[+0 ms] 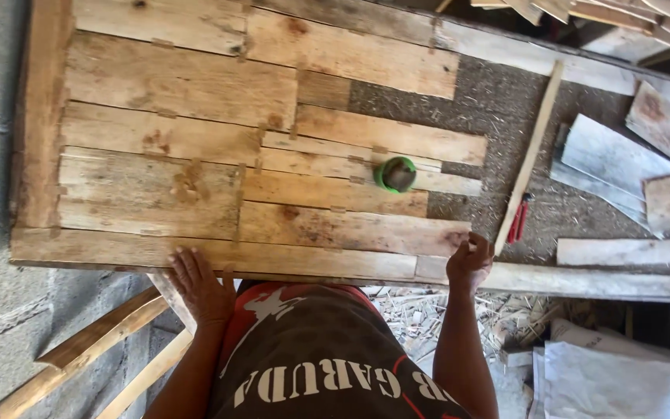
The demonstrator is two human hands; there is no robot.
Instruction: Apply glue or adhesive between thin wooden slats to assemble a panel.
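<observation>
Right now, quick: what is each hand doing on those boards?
Left hand: open, fingers spread flat on the near edge of the plank panel.
Right hand: fingers curled at a plank end; whether it holds anything cannot be told.

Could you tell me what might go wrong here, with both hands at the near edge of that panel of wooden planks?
The round green container stands loose on the patchwork panel of rough wooden planks; a jolt could tip it or send it off. The left hand lies flat on the coarse near edge, so splinters seem likely. The right hand pinches a plank end beside the thin wooden strip and red tool, which it might knock.
</observation>
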